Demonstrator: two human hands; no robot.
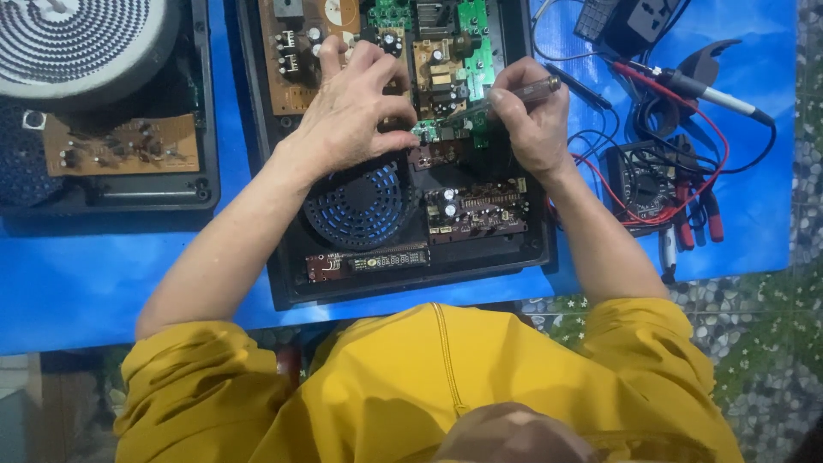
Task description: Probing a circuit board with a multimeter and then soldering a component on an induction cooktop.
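Below, seen from the head camera: open black plastic appliance casing point(283, 283) lying on a blue sheet-covered table point(69, 283), circuit boards exposed inside. Left hand point(356, 107) spread over the boards, fingers bent, thumb and fingertips pinched on a small green circuit board point(429, 129) at the casing's middle. Right hand point(531, 120) closed in a fist-like grip round a slim brown-handled screwdriver point(536, 87), shaft slanting down and left, tip touching that same small board just beside the left fingertips. Directly under the left wrist, a round black grilled fan point(360, 206); to its right, a dark brown board with silver capacitors point(476, 210); near the casing's front edge, a narrow display strip point(386, 259). Right of the casing, well apart from both hands, a black multimeter point(639, 184) tangled in red and black probe leads point(686, 86). At far left, a second opened casing with a grey spiral coil disc point(77, 43) and a tan board point(120, 146). Mustard-yellow sleeves point(206, 377) at the bottom.
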